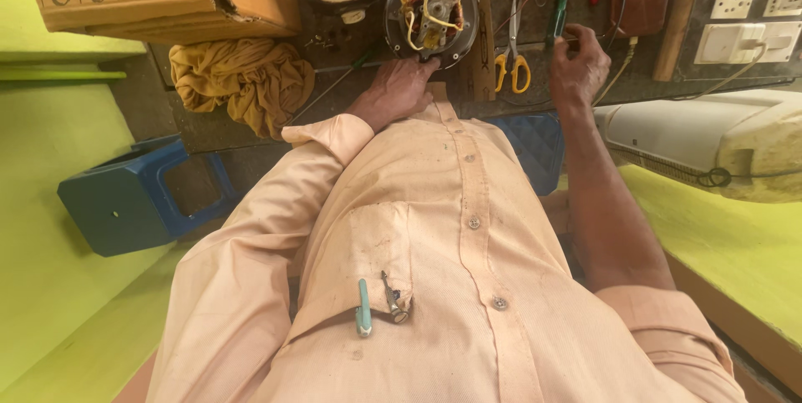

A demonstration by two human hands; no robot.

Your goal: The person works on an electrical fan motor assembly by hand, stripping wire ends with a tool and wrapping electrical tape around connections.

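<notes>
Resting curled left hand (399, 88) against the opened motor (432, 15), right hand (578, 65) fingers pinching a thin wire (547, 42)

Warm, even light fills the room, bright enough on the peach shirt (468, 236) and the lime-green walls (50, 228) that colours read strongly. The dark bench (351, 86) beyond the fingertips stays dim, and the left hand (399, 90) lies partly shaded, its fingers merging with the dark surface beneath the round motor housing (432, 15). The right hand (576, 65) is lit better, though its fingertips look slightly soft. Pale switch plates (743, 10) right of those fingers verge on glare. Straight lines bow strongly towards the frame's edges, wide-lens fashion. Shadows are soft, without hard outlines.
</notes>
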